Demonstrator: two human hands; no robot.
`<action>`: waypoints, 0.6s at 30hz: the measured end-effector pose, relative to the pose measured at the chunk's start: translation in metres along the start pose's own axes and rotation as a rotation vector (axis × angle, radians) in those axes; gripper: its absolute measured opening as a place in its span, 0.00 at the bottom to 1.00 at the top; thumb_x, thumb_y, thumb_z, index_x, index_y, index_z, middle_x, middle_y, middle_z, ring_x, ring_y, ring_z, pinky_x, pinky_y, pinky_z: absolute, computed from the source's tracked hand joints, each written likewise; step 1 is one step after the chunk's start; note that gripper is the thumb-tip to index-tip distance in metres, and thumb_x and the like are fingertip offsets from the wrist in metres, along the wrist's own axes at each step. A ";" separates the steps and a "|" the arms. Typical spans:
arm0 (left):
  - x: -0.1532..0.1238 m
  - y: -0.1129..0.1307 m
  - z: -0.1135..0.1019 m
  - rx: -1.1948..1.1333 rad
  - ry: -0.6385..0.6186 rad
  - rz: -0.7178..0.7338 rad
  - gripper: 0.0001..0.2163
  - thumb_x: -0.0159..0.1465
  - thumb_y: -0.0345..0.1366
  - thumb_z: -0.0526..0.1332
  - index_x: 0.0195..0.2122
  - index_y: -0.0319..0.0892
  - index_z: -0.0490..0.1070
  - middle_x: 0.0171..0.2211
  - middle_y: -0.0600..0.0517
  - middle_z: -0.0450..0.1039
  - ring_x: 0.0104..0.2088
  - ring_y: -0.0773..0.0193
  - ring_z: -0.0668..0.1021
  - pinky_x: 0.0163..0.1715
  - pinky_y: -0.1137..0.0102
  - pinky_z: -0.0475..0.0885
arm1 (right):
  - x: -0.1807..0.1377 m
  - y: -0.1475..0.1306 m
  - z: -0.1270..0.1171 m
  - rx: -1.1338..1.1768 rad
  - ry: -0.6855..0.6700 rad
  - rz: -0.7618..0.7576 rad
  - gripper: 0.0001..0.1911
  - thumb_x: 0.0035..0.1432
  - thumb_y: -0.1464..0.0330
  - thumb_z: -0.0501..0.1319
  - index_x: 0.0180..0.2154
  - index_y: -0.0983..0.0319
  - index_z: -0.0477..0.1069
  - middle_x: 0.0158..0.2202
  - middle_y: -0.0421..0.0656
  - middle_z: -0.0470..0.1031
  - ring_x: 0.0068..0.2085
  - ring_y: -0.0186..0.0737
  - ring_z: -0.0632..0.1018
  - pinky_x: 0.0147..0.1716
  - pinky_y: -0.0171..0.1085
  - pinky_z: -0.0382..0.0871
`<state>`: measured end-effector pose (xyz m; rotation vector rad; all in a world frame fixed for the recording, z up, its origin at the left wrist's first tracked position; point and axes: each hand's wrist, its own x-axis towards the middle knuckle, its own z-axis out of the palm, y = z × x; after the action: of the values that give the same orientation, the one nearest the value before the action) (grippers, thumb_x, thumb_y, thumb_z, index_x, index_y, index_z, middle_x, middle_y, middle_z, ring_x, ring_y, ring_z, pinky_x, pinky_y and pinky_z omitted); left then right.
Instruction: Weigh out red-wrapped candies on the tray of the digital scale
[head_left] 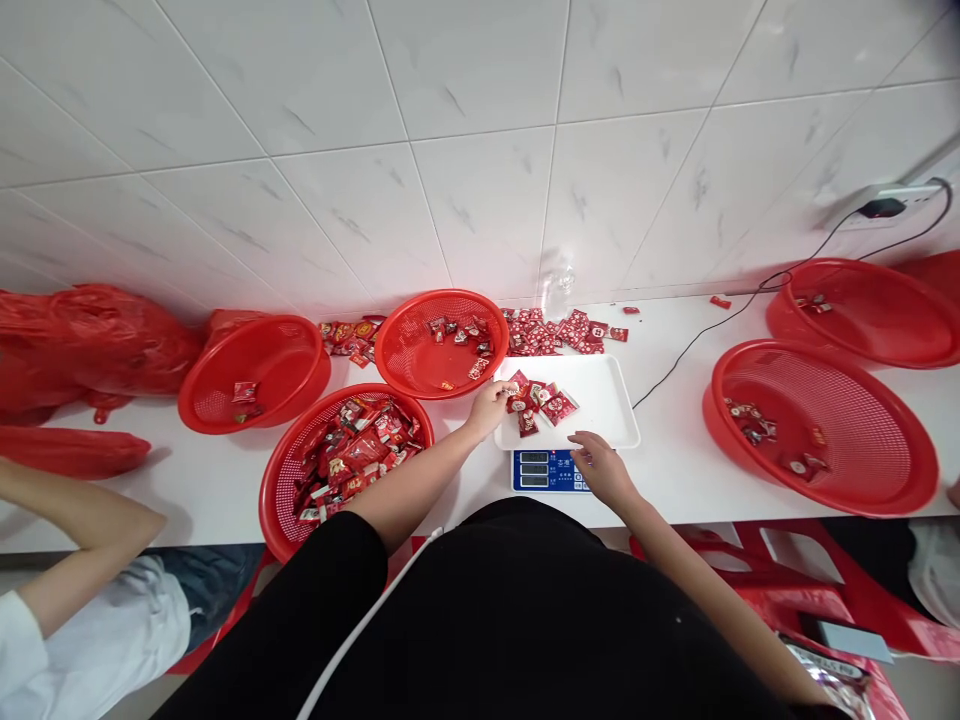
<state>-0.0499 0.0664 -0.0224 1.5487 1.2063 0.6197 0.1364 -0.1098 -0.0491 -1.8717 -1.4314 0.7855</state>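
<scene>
A white tray [607, 395] sits on a small scale with a blue display panel [546, 470] at the table's near edge. A small heap of red wrapped candies [541, 403] lies on the tray's left part. My left hand [489, 405] is at the tray's left rim, fingers pinched on a candy at the edge of the heap. My right hand [598, 463] rests at the tray's front edge above the scale panel, fingers loosely curled, holding nothing I can see.
Red mesh baskets stand around: one full of candies [345, 455], one nearly bare [255, 372], one behind the tray [441, 342], two at right [821, 425] [870, 310]. Loose candies [559, 332] lie by the wall. A black cable [690, 350] crosses the table. Another person's arm [82, 520] is at left.
</scene>
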 end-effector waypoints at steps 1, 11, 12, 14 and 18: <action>0.000 0.000 0.000 -0.030 -0.003 -0.006 0.12 0.63 0.26 0.53 0.40 0.41 0.74 0.46 0.49 0.74 0.45 0.62 0.76 0.45 0.66 0.72 | 0.000 0.000 0.000 -0.003 0.001 -0.003 0.17 0.58 0.63 0.52 0.47 0.57 0.71 0.54 0.48 0.69 0.37 0.39 0.78 0.39 0.45 0.75; -0.012 0.020 0.010 -0.331 -0.189 -0.132 0.08 0.63 0.28 0.55 0.40 0.40 0.72 0.48 0.48 0.71 0.45 0.65 0.75 0.43 0.68 0.74 | -0.004 -0.003 -0.001 -0.018 -0.037 0.029 0.17 0.58 0.63 0.52 0.48 0.57 0.70 0.54 0.48 0.68 0.38 0.40 0.78 0.41 0.45 0.75; -0.012 0.023 0.010 -0.328 -0.201 -0.130 0.08 0.63 0.28 0.55 0.40 0.40 0.72 0.47 0.49 0.71 0.45 0.65 0.75 0.43 0.69 0.74 | -0.005 -0.003 -0.001 -0.017 -0.036 0.027 0.17 0.58 0.63 0.52 0.48 0.57 0.70 0.54 0.48 0.68 0.38 0.40 0.77 0.41 0.45 0.75; -0.012 0.026 0.010 -0.322 -0.224 -0.123 0.07 0.64 0.29 0.55 0.40 0.40 0.72 0.47 0.49 0.71 0.47 0.65 0.74 0.44 0.69 0.74 | -0.005 -0.002 0.000 -0.014 -0.031 0.023 0.17 0.58 0.63 0.52 0.48 0.57 0.70 0.54 0.48 0.68 0.38 0.40 0.77 0.41 0.45 0.75; -0.008 0.024 0.011 -0.333 -0.303 -0.166 0.06 0.64 0.31 0.56 0.39 0.40 0.71 0.47 0.49 0.70 0.46 0.65 0.74 0.41 0.69 0.75 | -0.006 -0.002 0.000 -0.015 -0.023 0.029 0.17 0.58 0.63 0.51 0.47 0.56 0.70 0.53 0.47 0.69 0.38 0.40 0.77 0.41 0.45 0.75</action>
<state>-0.0345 0.0552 -0.0019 1.1983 0.9357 0.4321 0.1334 -0.1153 -0.0468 -1.9044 -1.4316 0.8149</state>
